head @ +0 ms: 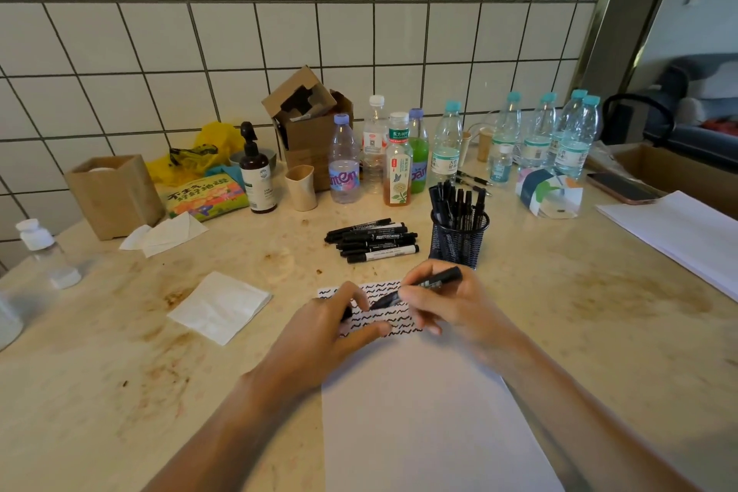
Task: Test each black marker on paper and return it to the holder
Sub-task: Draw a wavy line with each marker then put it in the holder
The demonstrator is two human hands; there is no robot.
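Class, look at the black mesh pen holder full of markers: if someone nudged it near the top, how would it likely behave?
The mesh holder looks light, being open wire mesh. It may tip rather than slide, since the markers in it stand tall above its rim and lean outward. If it fell, the round markers would probably roll across the smooth table.

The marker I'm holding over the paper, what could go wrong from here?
1. The marker in your right hand seems to be uncapped; its tip could smear the fresh squiggles on the paper.
2. Your left hand rests on those squiggles and may smudge them.
3. The mesh holder stands close behind your right hand; a quick lift might tip it.
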